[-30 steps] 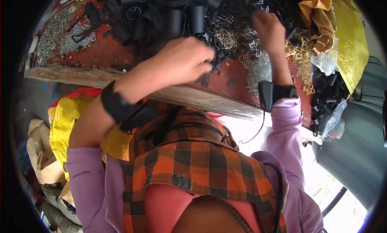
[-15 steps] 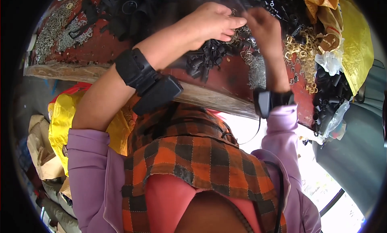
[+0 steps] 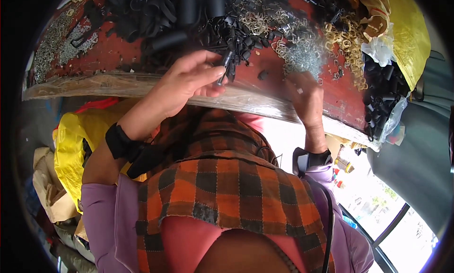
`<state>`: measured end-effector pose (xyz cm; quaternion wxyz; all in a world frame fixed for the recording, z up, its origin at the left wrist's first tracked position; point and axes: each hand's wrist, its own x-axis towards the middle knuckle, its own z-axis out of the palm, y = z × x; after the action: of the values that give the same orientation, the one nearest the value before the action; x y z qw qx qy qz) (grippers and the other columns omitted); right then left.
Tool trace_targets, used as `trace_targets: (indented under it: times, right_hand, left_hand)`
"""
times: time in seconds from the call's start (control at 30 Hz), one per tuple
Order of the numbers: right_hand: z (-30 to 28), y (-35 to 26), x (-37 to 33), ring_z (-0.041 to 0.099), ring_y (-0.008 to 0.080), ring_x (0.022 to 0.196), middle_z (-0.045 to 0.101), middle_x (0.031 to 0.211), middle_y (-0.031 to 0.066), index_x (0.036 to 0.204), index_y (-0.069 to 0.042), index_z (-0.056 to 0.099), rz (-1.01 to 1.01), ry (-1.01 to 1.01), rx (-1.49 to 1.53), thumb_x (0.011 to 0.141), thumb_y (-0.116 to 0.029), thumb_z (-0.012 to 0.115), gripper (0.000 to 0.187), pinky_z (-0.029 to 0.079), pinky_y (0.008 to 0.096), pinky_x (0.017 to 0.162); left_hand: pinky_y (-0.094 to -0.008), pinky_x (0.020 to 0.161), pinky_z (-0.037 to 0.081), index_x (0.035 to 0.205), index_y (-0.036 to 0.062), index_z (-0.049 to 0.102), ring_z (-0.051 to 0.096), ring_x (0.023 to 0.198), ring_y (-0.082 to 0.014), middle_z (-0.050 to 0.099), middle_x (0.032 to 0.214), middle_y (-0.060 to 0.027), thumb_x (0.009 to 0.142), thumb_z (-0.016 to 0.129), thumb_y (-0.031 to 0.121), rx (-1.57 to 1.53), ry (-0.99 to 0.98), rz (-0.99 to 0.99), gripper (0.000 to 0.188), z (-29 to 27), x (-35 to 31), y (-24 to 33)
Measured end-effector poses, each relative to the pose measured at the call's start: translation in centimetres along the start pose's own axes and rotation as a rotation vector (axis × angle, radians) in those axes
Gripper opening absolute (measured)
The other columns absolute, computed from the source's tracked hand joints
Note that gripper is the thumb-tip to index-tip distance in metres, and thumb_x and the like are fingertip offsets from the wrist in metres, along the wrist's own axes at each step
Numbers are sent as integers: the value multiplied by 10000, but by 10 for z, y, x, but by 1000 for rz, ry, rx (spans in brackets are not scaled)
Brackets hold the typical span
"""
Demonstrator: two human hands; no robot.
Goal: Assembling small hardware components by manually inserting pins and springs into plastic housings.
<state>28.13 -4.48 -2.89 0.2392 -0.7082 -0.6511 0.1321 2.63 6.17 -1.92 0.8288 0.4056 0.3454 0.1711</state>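
Orange-and-black checked apron (image 3: 203, 178) sat nearest. Left hand (image 3: 191, 81) was at the red surface's (image 3: 343, 103) front edge, fingers pinched on a small black piece (image 3: 227, 62) with a shiny end, held in front of a pile of black parts (image 3: 246, 45). Right hand (image 3: 305, 95) was blurred, fingers curled, couldn't tell if holding anything; silver hardware pile (image 3: 302, 55) lay just beyond. Black cylinders (image 3: 187, 8) lay farther back.

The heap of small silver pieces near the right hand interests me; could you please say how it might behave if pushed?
The heap of silver pieces would probably spread rather than slide as one block, since its pieces lie loose. Some might snag and drag neighbours along, as those at its edge look bent or looped.
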Motion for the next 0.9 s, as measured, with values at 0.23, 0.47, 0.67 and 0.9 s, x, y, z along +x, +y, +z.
trace_targets:
  times: [0.23,0.47,0.67,0.9]
  right_hand:
    - [4,-9,1,555,192,610,552,739,84,803,-16,592,4,-138,79,686,-27,619,120,439,271,536]
    - [8,4,15,548,262,615,509,726,90,778,-35,554,-202,-327,129,690,-54,621,113,444,329,543]
    - [3,-2,18,552,279,636,497,753,95,784,-35,533,-356,-407,-51,709,-65,600,104,448,354,538]
    - [7,-18,11,552,280,638,488,730,100,779,-21,532,-265,-247,22,706,-40,594,97,455,351,534]
  left_hand:
    - [-231,676,470,1123,7,461,565,757,-105,563,888,-47,833,546,222,-7,-62,-56,371,-5,0,-13]
    - [-223,672,466,1119,15,472,557,741,-94,563,879,-40,827,555,233,-30,-67,-103,374,-6,6,-17]
    - [-217,666,463,1108,17,478,553,721,-91,565,873,-42,826,556,230,-46,-76,-111,362,-3,7,-18]
    - [-236,707,477,1078,21,490,566,732,-104,563,906,-50,828,552,214,-120,-34,-133,322,8,8,-23]
